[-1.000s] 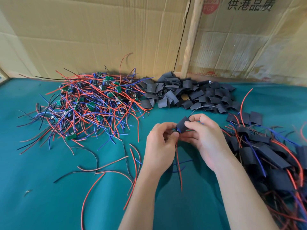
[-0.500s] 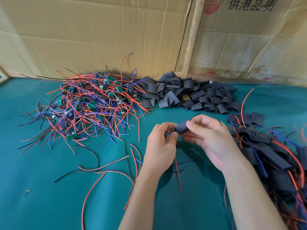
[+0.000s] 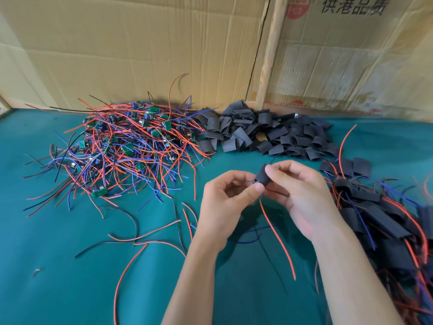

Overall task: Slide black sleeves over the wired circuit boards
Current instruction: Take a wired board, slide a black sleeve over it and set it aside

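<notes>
I see my right hand (image 3: 302,195) pinching a sleeve (image 3: 263,175); my left hand (image 3: 225,202) pinches its lower end, probably the board, red wire (image 3: 276,235) dangling.

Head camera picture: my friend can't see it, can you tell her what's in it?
Two hands hold one black sleeve above a green table; the right hand pinches it, the left hand pinches its lower end. Left lies a pile of wired circuit boards, behind a pile of empty sleeves.
</notes>
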`<state>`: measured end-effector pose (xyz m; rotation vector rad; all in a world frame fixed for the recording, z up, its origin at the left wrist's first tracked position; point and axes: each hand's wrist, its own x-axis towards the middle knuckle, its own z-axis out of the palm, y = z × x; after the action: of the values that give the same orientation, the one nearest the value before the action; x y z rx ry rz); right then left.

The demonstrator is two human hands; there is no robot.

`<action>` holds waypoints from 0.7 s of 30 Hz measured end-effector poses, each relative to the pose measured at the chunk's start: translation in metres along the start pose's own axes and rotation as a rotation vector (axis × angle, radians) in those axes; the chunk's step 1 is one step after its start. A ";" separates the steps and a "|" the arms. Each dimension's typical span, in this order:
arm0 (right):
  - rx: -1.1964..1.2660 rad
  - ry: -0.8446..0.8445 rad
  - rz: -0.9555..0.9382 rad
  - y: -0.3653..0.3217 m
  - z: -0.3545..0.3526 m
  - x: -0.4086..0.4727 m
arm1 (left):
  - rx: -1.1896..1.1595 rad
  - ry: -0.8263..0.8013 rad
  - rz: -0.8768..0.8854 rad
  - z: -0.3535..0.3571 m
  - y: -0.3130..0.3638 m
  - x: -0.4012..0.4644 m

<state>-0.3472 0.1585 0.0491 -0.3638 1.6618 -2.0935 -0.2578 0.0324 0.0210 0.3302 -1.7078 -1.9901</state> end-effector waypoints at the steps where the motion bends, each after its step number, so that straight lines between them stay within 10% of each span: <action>1: -0.004 0.006 -0.007 0.000 0.002 0.000 | -0.037 0.005 0.000 0.001 0.000 0.000; 21: -0.014 -0.014 -0.113 0.006 0.016 0.002 | -0.308 0.163 -0.104 -0.001 0.005 0.000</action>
<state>-0.3398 0.1426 0.0471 -0.4856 1.6842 -2.1559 -0.2568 0.0311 0.0262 0.4651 -1.2844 -2.1961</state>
